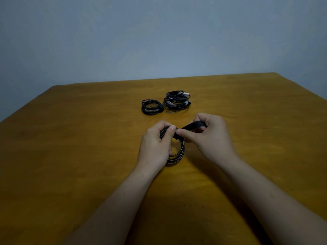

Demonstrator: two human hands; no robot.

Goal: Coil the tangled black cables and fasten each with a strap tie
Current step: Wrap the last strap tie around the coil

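While your left hand (157, 144) clamps the cable coil (177, 152) just above the table (70, 156), your right hand (210, 137) pinches the strap (192, 125) and draws it away from the coil's top. Judge the cable light but springy: keep your grip beside the strap so loops cannot fan out. The strap looks soft; hold it near its free end.

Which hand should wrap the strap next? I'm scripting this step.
Right. The right hand already pinches the strap tie, while the left hand grips the coiled cable.
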